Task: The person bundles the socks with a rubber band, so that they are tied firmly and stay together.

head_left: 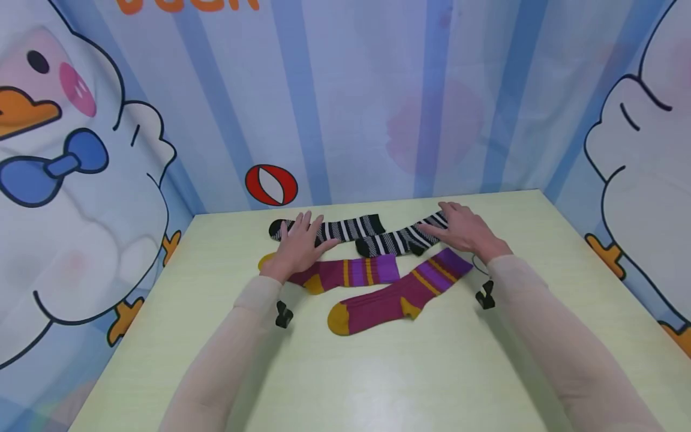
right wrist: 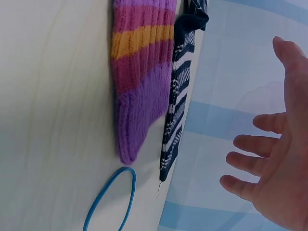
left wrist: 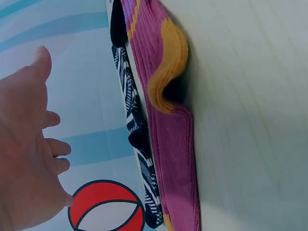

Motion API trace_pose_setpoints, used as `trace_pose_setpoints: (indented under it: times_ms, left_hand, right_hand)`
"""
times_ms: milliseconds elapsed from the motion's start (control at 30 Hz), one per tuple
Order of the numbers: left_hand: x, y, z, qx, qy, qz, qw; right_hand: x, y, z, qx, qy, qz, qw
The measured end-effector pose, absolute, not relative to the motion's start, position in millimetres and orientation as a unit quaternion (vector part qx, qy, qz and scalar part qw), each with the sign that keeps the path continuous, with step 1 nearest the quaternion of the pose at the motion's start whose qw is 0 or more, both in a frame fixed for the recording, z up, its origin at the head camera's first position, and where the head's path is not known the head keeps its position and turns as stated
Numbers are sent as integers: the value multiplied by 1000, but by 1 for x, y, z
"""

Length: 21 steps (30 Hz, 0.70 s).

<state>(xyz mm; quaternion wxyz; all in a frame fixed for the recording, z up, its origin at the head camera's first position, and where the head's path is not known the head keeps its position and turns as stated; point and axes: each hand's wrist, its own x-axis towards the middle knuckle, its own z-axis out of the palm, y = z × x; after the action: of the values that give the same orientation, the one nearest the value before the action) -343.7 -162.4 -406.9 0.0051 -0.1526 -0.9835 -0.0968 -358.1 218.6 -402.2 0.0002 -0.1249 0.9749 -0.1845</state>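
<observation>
My left hand (head_left: 299, 247), fingers spread, hovers over the toe ends of a black-and-white striped sock (head_left: 351, 229) and a maroon sock (head_left: 332, 273) with mustard heel and purple cuff. Over the cuff of the second striped sock (head_left: 396, 242), my right hand (head_left: 459, 229) is held with fingers apart. A second maroon sock (head_left: 372, 309) lies nearest me, its purple cuff pointing to the right hand. In both wrist views the left hand (left wrist: 26, 144) and right hand (right wrist: 284, 149) are apart from the socks and hold nothing. Part of each striped sock is hidden behind a hand.
The four socks lie on a pale wooden table (head_left: 335, 384). A printed duck curtain (head_left: 356, 108) stands behind its back edge and at both sides. A thin blue loop (right wrist: 130, 192) shows beside a purple cuff. Small black clips (head_left: 283, 314) hang under the wrists.
</observation>
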Motion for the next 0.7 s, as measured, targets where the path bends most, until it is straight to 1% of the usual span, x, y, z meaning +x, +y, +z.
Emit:
trace_pose_setpoints:
  times_ms: [133, 267, 367, 567, 700]
  left_hand:
    - [-335, -160, -407, -157, -982, -104, 6]
    - [-322, -161, -410, -177, -978, -111, 7]
    - [-310, -160, -412, -191, -974, -120, 6]
    - [-292, -152, -413, -193, -976, -102, -8]
    - [-285, -151, -415, -191, -974, -122, -25]
  right_hand:
    - [-354, 221, -402, -125, 973, -193, 24]
    - [-348, 221, -403, -129, 970, -199, 57]
    - [-343, 221, -405, -128, 969, -199, 72]
    - [-341, 221, -411, -133, 965, -210, 82]
    - [-343, 221, -415, -136, 960, -228, 84]
